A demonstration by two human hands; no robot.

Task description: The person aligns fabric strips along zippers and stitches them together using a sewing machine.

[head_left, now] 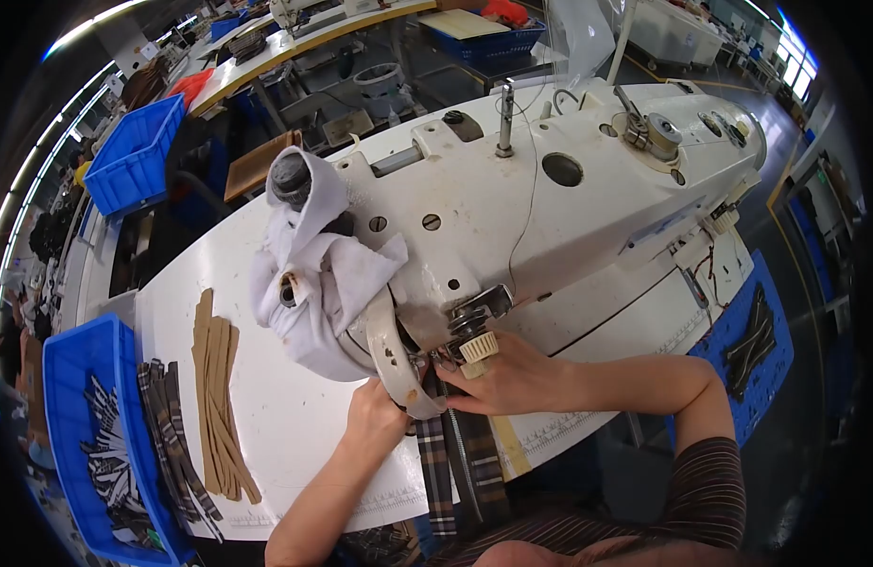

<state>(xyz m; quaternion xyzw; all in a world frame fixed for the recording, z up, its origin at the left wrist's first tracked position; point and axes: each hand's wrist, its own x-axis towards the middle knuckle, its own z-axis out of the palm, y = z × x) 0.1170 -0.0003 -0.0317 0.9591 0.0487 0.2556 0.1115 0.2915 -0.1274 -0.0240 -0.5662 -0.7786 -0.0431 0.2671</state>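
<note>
A white sewing machine (587,180) spans the table, with a white cloth (313,274) wrapped about its left end. Under that end, plaid fabric with a zipper (460,454) runs down over the table's near edge. My left hand (378,414) lies on the left of the fabric, near the needle area; its fingertips are hidden behind the machine's curved guard. My right hand (507,378) is on the right, beside the cream tension dial (478,348), its fingers bent in at the fabric near the needle area. The exact grip of both hands is partly hidden.
Tan strips (217,397) and plaid strips (172,444) lie on the table's left part. A blue bin (124,378) of fabric pieces stands at the left, another blue bin (138,156) behind it. A blue tray (762,350) with dark strips is at the right.
</note>
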